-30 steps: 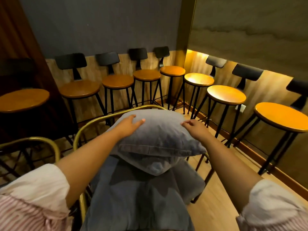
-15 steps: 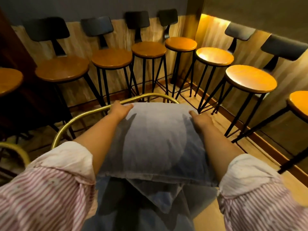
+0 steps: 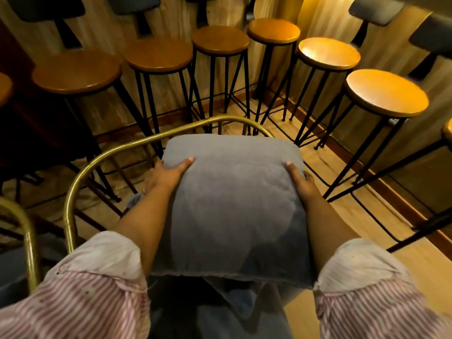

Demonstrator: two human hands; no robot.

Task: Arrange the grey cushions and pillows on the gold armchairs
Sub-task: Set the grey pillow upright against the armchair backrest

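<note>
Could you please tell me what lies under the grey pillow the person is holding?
Under the grey pillow, more grey fabric shows at its near edge, apparently another cushion. The armchair seat is covered and cannot be seen; only the gold frame shows.

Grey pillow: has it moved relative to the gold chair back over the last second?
Yes. The grey pillow, held by the left hand and right hand, now sits lower against the gold chair back, its top edge below the rail.
</note>
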